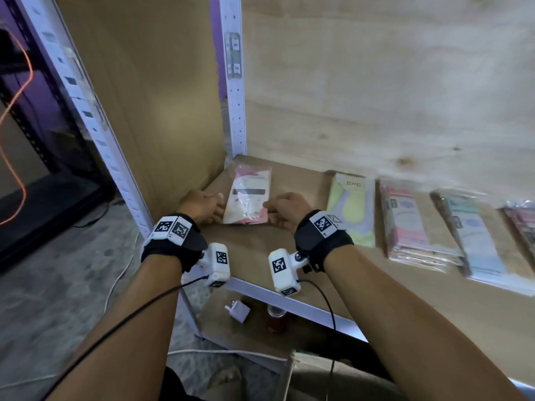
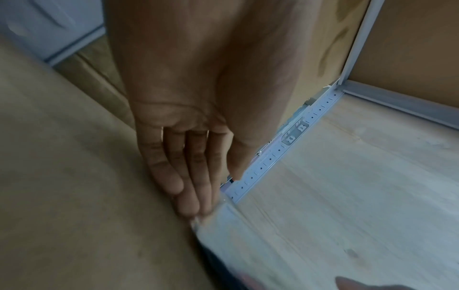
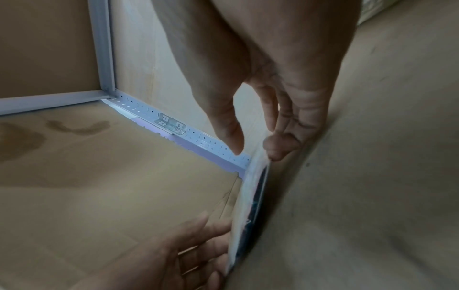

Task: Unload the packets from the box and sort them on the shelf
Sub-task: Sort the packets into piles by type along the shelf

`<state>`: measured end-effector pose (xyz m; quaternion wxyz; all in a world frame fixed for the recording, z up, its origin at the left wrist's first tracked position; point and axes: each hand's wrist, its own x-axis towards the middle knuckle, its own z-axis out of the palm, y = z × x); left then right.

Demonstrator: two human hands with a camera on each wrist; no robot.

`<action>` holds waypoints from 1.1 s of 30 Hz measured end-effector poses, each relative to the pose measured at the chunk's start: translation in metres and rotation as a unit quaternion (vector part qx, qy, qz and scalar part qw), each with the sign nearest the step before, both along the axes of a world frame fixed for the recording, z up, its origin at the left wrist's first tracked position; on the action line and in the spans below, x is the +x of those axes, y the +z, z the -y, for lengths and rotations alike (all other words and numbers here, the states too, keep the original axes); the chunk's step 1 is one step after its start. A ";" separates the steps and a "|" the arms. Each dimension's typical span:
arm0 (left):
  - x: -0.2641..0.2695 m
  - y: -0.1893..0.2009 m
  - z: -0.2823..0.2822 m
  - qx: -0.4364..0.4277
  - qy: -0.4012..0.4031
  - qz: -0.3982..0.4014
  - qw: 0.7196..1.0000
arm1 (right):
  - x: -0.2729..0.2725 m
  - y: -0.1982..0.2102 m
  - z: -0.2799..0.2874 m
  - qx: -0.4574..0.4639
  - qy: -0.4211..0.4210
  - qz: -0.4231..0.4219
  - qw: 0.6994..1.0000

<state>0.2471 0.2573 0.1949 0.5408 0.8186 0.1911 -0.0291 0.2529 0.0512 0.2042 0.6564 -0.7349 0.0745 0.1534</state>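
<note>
A pink-and-white packet (image 1: 250,195) lies flat at the left rear of the brown shelf board (image 1: 260,250). My left hand (image 1: 207,208) has straight fingers (image 2: 188,176) pressed against the packet's left edge (image 2: 218,221). My right hand (image 1: 285,211) is at the packet's right edge (image 3: 250,196); a bent fingertip (image 3: 275,147) touches that edge and the thumb stands apart above it. To the right lie a green-yellow packet (image 1: 351,206), a pink stack (image 1: 411,227) and a pale blue stack (image 1: 474,235). The rim of a cardboard box (image 1: 292,360) shows below.
A white perforated upright (image 1: 236,82) stands at the back left corner, with a cardboard side panel (image 1: 150,96) and a plywood back wall (image 1: 376,96). More packets (image 1: 524,224) lie at the far right. Under the shelf are a white plug adaptor (image 1: 237,311) and a red can (image 1: 276,316).
</note>
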 end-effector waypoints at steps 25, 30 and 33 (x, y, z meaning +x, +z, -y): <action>-0.057 0.078 0.162 -0.438 -0.173 0.096 0.877 | -0.120 0.093 0.174 -0.371 0.102 0.362 0.849; -0.055 0.068 0.197 -0.414 -0.142 0.085 0.895 | -0.124 0.078 0.231 -0.266 -0.025 0.353 0.897; -0.055 0.058 0.218 -0.421 -0.175 0.053 0.888 | -0.117 0.063 0.260 -0.165 -0.060 0.246 0.953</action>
